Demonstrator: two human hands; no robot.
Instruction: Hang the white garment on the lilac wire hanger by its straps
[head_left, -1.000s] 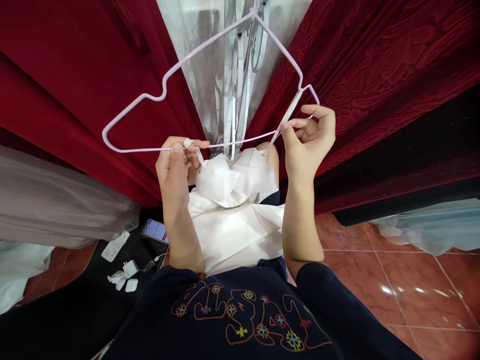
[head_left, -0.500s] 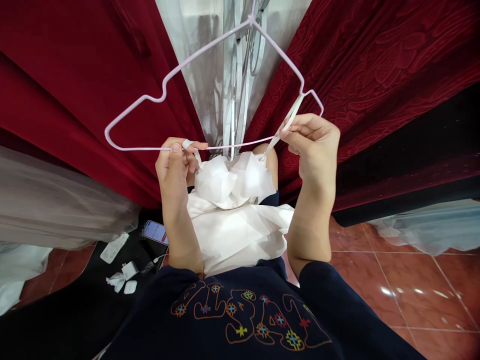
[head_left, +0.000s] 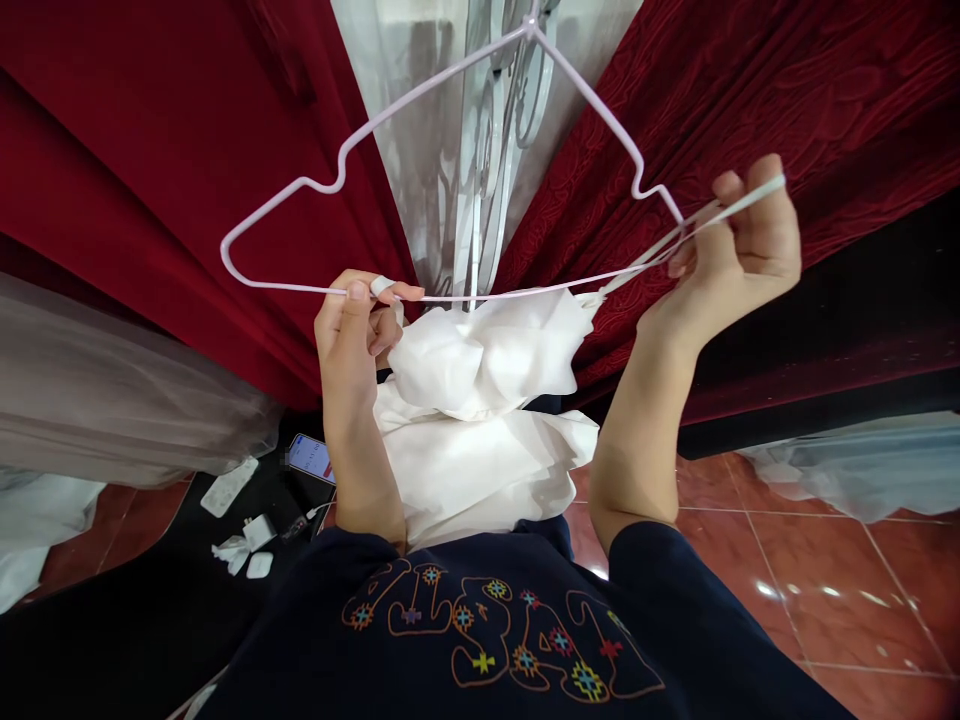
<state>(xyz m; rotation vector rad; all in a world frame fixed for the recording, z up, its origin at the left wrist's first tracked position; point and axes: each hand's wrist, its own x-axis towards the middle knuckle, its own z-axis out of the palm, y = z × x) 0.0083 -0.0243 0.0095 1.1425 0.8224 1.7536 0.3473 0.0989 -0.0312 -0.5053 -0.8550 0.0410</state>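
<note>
A pale pink hanger (head_left: 435,78) spans the upper middle. My left hand (head_left: 356,315) pinches its bottom bar near the left end, with a white strap looped over the index finger. At the right end, my right hand (head_left: 739,235) has a thin white strap (head_left: 656,250) stretched over its raised fingers, around the hanger's right corner. Both straps run to a white ruffled garment (head_left: 487,350), whose lower part lies across my lap. The fingers of my right hand are bent around the strap.
On a black surface (head_left: 142,590) at the lower left lie a lit phone (head_left: 310,457), a clear case (head_left: 229,487), a white charger (head_left: 259,532) and a small white case (head_left: 259,565). Red curtains (head_left: 172,150) hang on both sides. White metalwork stands behind the hanger.
My right hand has moved right and up, pulling the strap outward to the hanger's right end. The hanger has shifted slightly right, and the garment's ruffled top has spread rightward. My left hand keeps its hold.
</note>
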